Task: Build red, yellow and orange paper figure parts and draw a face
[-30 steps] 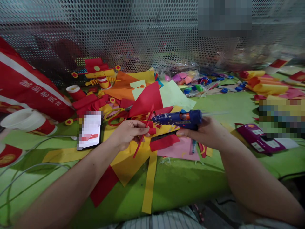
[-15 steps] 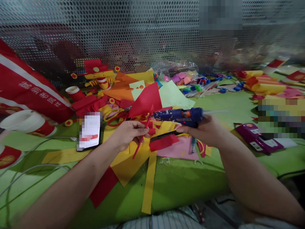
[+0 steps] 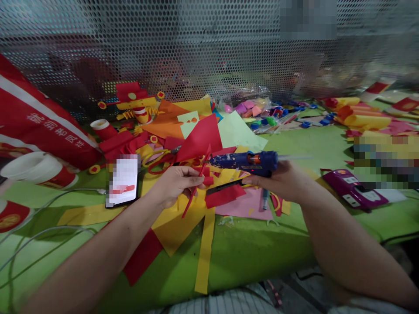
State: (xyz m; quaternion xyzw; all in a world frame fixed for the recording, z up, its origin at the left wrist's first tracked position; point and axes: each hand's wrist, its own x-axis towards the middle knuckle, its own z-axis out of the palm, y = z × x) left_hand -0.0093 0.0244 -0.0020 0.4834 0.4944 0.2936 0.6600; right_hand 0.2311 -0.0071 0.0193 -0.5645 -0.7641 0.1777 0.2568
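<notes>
From where I stand, the left hand (image 3: 178, 185) pinches a thin red piece (image 3: 189, 203) between thumb and fingers, holding it up on a slant above the yellow paper (image 3: 173, 231). The right hand (image 3: 278, 181) has its fingers closed around the handle of a blue glue gun (image 3: 235, 162) (most of the handle is lost behind that hand). The gun lies nearly level, nozzle toward the red piece; I can't tell whether the two touch. A clear stick (image 3: 296, 157) pokes out of its back end.

Just beyond the left hand lie scissors (image 3: 166, 152) with red and yellow handles, and a phone (image 3: 126, 176) rests nearer the left forearm. Pink paper (image 3: 240, 210) spreads beneath the gun. Over on the right, well apart from the hands, a purple gadget (image 3: 355, 189) sits on the green table (image 3: 258, 253).
</notes>
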